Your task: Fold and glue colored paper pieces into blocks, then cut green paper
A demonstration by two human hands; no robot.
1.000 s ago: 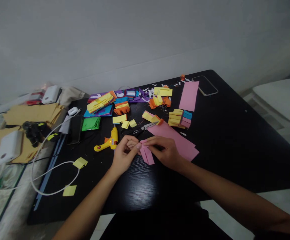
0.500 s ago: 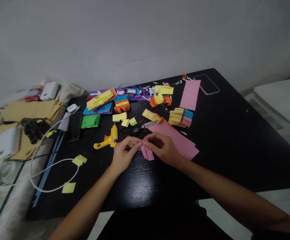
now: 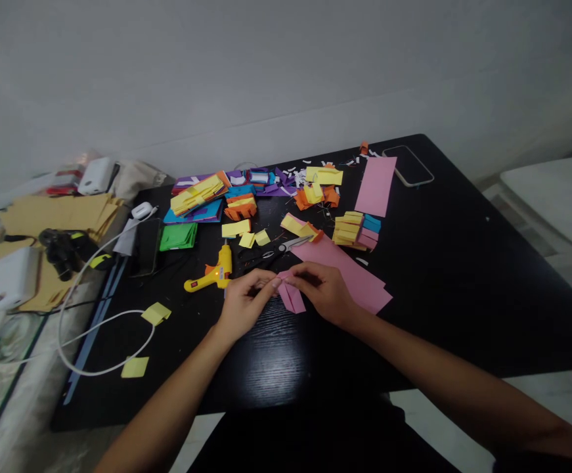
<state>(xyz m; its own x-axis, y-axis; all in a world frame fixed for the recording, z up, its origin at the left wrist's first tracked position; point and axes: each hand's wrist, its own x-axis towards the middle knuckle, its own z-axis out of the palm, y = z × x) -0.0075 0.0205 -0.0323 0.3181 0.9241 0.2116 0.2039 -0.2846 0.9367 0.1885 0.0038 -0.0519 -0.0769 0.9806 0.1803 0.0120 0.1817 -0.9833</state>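
Note:
A small folded piece of pink paper [image 3: 292, 299] hangs between my two hands above the black table [image 3: 463, 282]. My left hand [image 3: 250, 295] pinches its upper left edge between thumb and fingers. At its upper right, my right hand [image 3: 326, 290] grips it the same way. A crease runs down the piece. Larger pink sheets [image 3: 359, 279] lie partly behind my right hand. Just beyond my hands are scissors [image 3: 286, 247] with dark handles, and left of them a yellow glue gun [image 3: 214, 272] lies on its side.
Folded yellow paper strips [image 3: 349, 230], a green paper stack [image 3: 179, 236] and purple, orange and blue pieces cover the table's back. A phone [image 3: 408, 165] lies at the far right corner. A white cable [image 3: 81, 374] loops at the left, near two yellow paper squares.
The pink piece's lower end has swung slightly up and to the right. Both hands keep their pinch on it, almost in the same place.

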